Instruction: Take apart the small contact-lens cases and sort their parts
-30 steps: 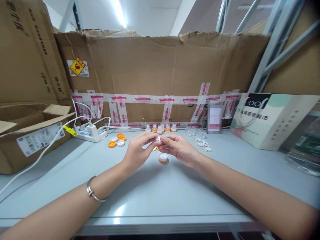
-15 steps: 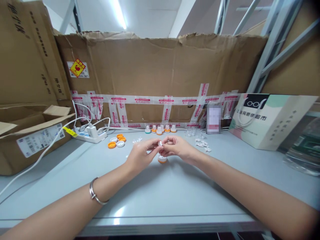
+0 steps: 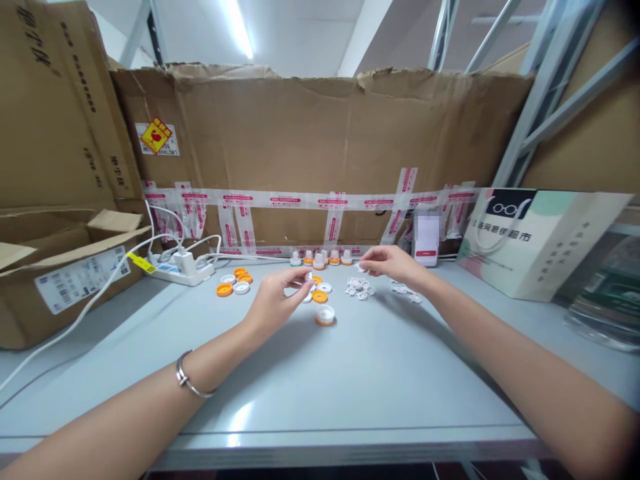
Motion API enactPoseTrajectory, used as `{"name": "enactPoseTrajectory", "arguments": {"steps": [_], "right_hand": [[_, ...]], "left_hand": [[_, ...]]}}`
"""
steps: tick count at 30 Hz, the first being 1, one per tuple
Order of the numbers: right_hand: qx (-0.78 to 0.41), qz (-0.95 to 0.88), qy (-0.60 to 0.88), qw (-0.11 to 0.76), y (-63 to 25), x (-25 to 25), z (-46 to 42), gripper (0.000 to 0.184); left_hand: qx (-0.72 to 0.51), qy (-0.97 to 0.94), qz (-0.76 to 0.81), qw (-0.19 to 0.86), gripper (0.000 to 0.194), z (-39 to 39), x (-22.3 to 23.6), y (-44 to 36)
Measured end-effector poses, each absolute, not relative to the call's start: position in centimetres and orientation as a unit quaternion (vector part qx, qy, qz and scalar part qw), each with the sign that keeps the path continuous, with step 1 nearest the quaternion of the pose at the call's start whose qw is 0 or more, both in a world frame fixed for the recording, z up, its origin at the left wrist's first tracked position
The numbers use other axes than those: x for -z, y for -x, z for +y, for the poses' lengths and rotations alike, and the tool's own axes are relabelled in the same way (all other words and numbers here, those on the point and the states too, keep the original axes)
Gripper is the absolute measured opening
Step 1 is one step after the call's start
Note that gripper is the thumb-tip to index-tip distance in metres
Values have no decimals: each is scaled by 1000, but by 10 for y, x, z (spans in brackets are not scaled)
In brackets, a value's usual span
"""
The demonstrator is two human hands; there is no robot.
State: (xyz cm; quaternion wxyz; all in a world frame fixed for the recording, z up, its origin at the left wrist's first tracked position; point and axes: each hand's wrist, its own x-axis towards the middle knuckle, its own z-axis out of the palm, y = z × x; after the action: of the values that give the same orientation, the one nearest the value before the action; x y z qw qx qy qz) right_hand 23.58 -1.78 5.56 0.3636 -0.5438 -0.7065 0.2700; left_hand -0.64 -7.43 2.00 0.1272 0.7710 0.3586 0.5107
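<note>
Two bare hands are raised over the grey desk, held apart from each other. In the left hand, a small white part is pinched between thumb and fingertips near the centre; such a light grip is probably used because the part is tiny, and its upper side is left exposed. By the right hand, a pale piece is gripped at the fingertips, just beyond the heap of white pieces; its outline is too small to be made out.

Like pieces seem to be grouped so that each kind can be told at a glance. Loose orange and white rings are gathered left of the hands, with an orange ring and others in the middle. A round white-and-orange cap is set apart nearer the front edge, upright, its white upper part ringed by a raised rim, perhaps so that it is easily reached. Domed caps are lined up at the back, clear-topped on orange or teal bases. The held white part looks glossy and irregular, but its finer detail is hidden by the fingers.
</note>
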Motion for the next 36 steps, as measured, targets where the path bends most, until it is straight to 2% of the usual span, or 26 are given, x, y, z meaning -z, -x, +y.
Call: {"name": "enactPoseTrajectory", "arguments": {"steps": [2,5,8,12,15,19,21,26,32,36], "right_hand": [[-193,-734,589,278,-252,-50,-5,13],[-162,-764,601,168,-260,-41,4,11],[-174,-772,595,141,-258,-36,5,14],[-152,-764,606,160,-256,-37,4,18],[-138,-752,599,239,-247,-43,-4,22],[-287,-760,460,359,-215,-51,-33,30],[-357,-760,387,381,-196,-54,-51,29],[-403,-749,338,402,-172,-55,-79,26],[-366,-716,367,468,-168,-49,-83,26],[-368,-710,372,473,-164,-46,-83,26]], "left_hand": [[-503,-774,361,129,21,-73,-19,6],[-496,-774,370,134,24,-73,-17,5],[-496,-772,378,124,26,-73,-18,6],[-497,-771,381,115,27,-73,-20,6],[-498,-758,388,165,28,-73,-20,4],[-500,-728,347,316,29,-77,-21,0],[-507,-729,322,328,23,-80,-22,-1],[-523,-783,286,180,9,-87,-29,1],[-522,-803,277,-82,14,-83,-30,5],[-451,-830,282,-165,16,-82,-27,5]]}}
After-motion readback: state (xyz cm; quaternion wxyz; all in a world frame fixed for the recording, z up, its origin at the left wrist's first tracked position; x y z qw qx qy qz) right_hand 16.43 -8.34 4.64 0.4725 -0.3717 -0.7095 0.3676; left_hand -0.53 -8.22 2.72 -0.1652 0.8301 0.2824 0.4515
